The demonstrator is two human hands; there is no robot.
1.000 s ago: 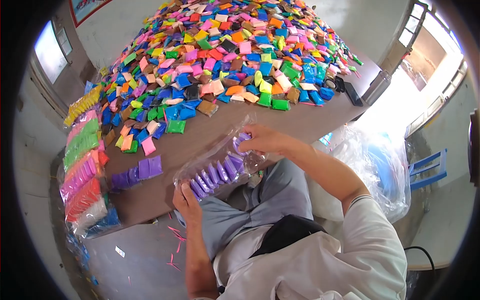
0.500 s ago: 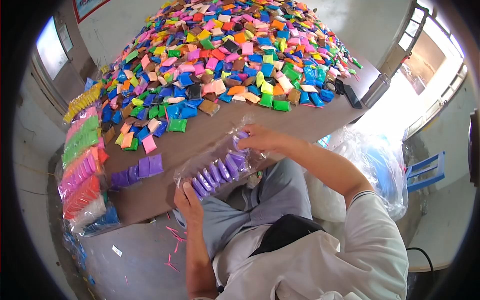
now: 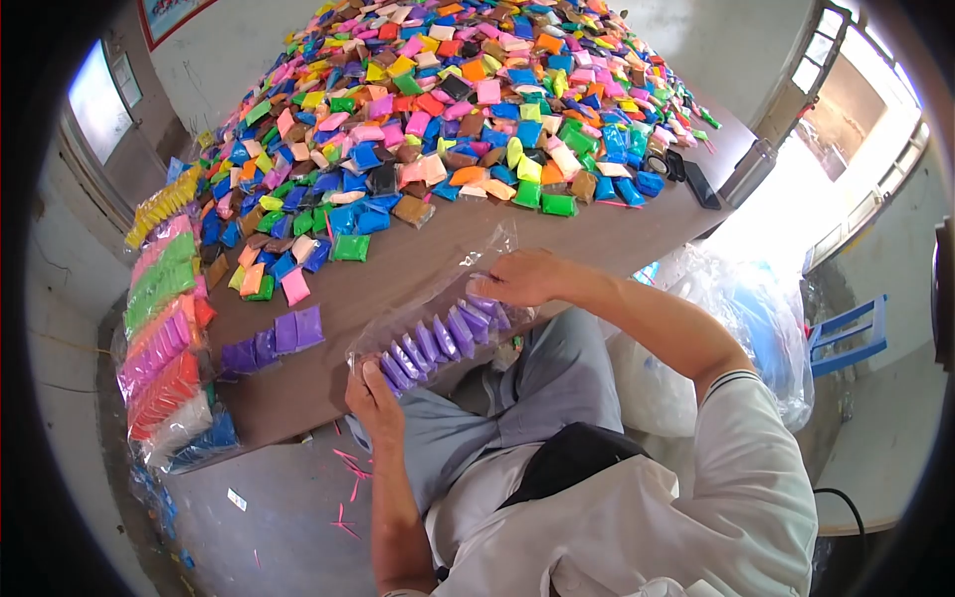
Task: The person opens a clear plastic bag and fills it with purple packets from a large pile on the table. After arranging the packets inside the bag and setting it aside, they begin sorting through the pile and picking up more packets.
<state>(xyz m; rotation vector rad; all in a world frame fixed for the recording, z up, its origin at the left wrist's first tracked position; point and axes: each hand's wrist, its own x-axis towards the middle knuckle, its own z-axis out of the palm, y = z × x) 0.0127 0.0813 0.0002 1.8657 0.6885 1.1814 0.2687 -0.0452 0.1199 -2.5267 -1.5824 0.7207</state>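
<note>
A clear plastic bag point(image 3: 398, 323) holds a slanting row of several purple packets point(image 3: 439, 339), standing on edge side by side. My left hand point(image 3: 376, 401) is closed on the bag's lower left end, its thumb beside the first packet. At the upper right end, my right hand point(image 3: 525, 278) reaches in with bent fingers on the last purple packet point(image 3: 483, 301), partly hiding it. Loose purple packets point(image 3: 286, 334) lie in a short row on the table point(image 3: 328, 393), left of the bag.
A large heap of multicoloured packets point(image 3: 428, 109) covers the table's back. Filled bags sorted by colour point(image 3: 164, 338) line the left edge. A phone point(image 3: 700, 186) and a metal flask point(image 3: 748, 174) stand at right. Big plastic sacks point(image 3: 686, 348) and a blue stool point(image 3: 848, 336) are beyond my right arm.
My right hand has moved slightly lower with the last purple packet, which now sits closer in line with the others. My left hand keeps its place on the bag.
</note>
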